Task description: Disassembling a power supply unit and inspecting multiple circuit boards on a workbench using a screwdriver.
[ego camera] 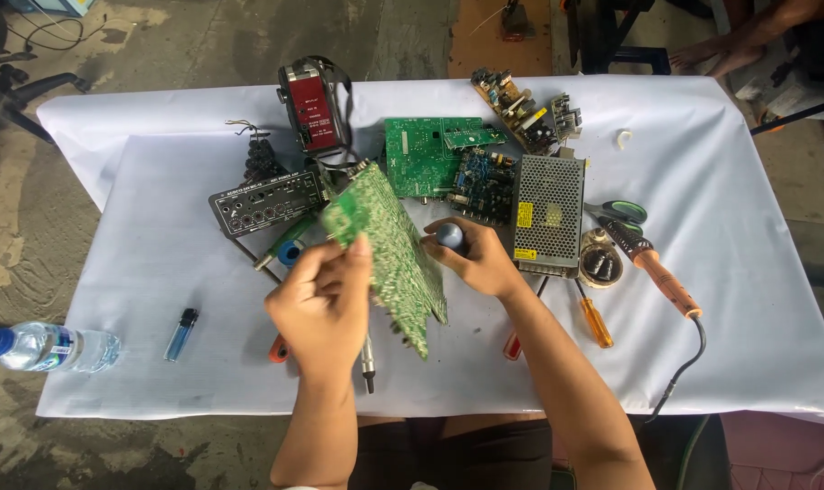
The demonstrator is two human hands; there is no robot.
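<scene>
board (389,259), green, is up off the white cloth (158,263) and tilted on edge between your hands, over the middle of the table. your left hand (326,304) is closed on its near edge, thumb and fingers pinching it, so keep that pinch on the bare rim and off the solder side. your right hand (475,259) is curled shut round a blue-capped tool handle (450,238) held against the board's far side; the tip is hidden behind the board, so i judge you should steady the board first and bring the tip in slowly, since a tilted board can twist under pressure. the mesh power supply (546,213) lies just beside your right hand and the black jack panel (267,201) just beyond your left; mind both when you turn the board. the soldering iron (659,268) lies well to the right, its cord running off the edge, and a yellow screwdriver (595,319) sits near your right forearm
</scene>
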